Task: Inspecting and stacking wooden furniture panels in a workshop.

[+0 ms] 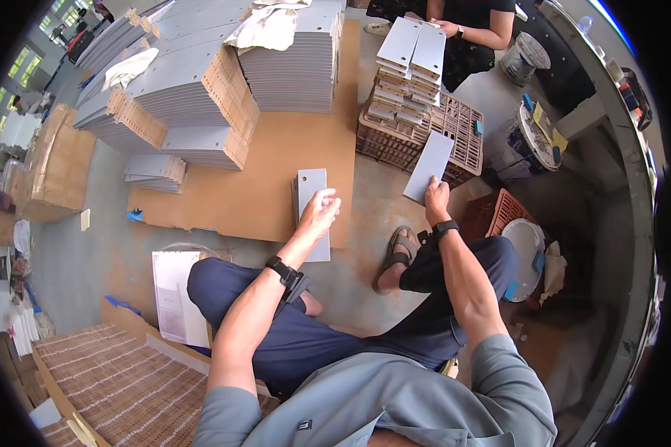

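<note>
My right hand [438, 200] grips the near end of a flat grey panel [430, 165], thumb on its upper face. The panel slants up toward the brown plastic crate, its far end over the crate's near side. Above another long grey panel [312, 185], which has a hole near its far end, is my left hand [320, 214]. Its fingers are loosely bent and apart, holding nothing. That panel lies along the right part of a brown board [276, 201], over what looks like another panel edge.
Tall stacks of grey panels [194, 82] with white cloths on top fill the back left. More panels [410, 67] are piled on the brown crate [462, 134], with another person seated behind. Buckets [524, 138] and a red crate [508, 216] stand right. A cardboard box [56, 167] is far left.
</note>
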`<state>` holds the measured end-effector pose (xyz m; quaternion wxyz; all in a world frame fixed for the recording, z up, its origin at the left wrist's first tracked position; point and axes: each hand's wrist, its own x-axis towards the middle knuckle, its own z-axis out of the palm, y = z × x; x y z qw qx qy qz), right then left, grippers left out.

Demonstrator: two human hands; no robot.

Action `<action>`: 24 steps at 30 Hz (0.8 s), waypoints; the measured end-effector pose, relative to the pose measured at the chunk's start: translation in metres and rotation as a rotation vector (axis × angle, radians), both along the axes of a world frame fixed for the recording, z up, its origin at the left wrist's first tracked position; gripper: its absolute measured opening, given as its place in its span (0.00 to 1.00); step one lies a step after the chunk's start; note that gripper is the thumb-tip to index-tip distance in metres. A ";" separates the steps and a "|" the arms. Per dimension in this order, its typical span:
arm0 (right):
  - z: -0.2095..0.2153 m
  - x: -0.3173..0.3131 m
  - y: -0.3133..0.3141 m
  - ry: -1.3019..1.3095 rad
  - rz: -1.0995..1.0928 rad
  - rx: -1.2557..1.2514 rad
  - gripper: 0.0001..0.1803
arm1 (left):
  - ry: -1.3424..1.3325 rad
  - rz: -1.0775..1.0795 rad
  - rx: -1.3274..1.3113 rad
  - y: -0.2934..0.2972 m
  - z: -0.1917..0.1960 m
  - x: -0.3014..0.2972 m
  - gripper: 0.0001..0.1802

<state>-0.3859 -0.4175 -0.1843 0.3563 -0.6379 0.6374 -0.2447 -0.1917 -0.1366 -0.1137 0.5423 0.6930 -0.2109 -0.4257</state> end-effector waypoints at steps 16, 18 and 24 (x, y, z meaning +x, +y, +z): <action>0.080 0.105 0.198 -0.511 0.939 0.061 0.21 | 0.019 0.658 -0.142 0.033 -0.008 0.025 0.23; 0.096 0.115 0.202 -0.444 0.927 0.313 0.24 | 0.045 0.804 -0.235 0.059 -0.015 0.070 0.25; 0.038 0.106 0.186 -0.209 1.016 -0.067 0.21 | -0.133 1.337 -0.026 0.138 0.000 0.228 0.28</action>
